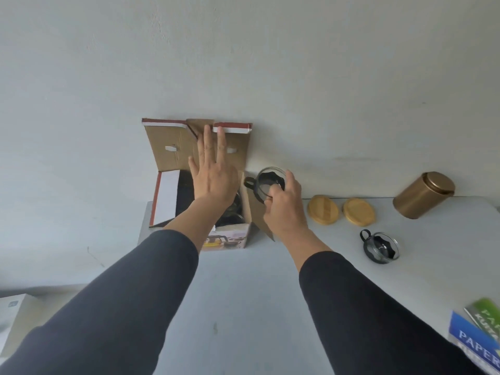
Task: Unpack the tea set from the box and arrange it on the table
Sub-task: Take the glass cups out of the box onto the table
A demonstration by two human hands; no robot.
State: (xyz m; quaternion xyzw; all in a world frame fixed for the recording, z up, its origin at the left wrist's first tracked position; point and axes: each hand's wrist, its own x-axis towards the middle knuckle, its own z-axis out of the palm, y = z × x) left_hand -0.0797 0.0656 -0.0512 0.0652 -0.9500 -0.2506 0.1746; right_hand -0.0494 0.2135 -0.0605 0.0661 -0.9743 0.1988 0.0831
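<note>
An open cardboard box (167, 150) with red and white flaps stands at the table's far left, against the wall. My left hand (213, 171) is spread flat, fingers apart, over the box's raised lid, holding nothing. My right hand (284, 204) grips a glass cup with a black holder and handle (266, 181), lifted just right of the box. A second glass cup with a black holder (381, 246) sits on the table to the right. Dark glassware shows inside the box under my left wrist.
Two round wooden lids (323, 209) (358, 211) lie side by side on the grey table (243, 293). A bronze tin canister (422, 194) stands at the far right. Blue and green booklets (476, 336) lie at the near right edge. A white box (13, 315) sits low left.
</note>
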